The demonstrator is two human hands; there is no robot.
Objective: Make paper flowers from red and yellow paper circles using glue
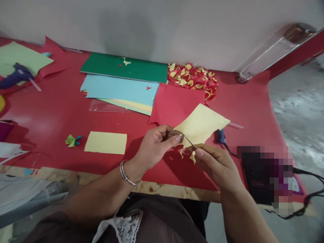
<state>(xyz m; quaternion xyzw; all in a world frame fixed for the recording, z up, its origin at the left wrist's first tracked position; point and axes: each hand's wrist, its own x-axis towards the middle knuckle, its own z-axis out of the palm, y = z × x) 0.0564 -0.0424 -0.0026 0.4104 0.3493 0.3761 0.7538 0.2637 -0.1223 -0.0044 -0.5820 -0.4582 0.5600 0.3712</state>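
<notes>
My left hand (158,145) is closed, its thumb and fingers pinching the lower left edge of a sheet of pale yellow paper (202,123). My right hand (215,163) is closed around small scissors (189,141); their thin metal blades point up and left to the left fingertips, and the handles are mostly hidden by the fingers. Curved yellow paper scraps (193,157) show just below the blades. Under the yellow sheet lies a red paper sheet (177,103). To the left of my left hand is a yellow paper rectangle (105,142).
A heap of red and yellow cut pieces (192,77) lies at the back, beside a green board (124,69) and blue paper (118,86). A bottle (273,54) leans right. Glue guns (19,74) (220,136) and a small green paper flower (72,140) rest on the red tabletop (58,111).
</notes>
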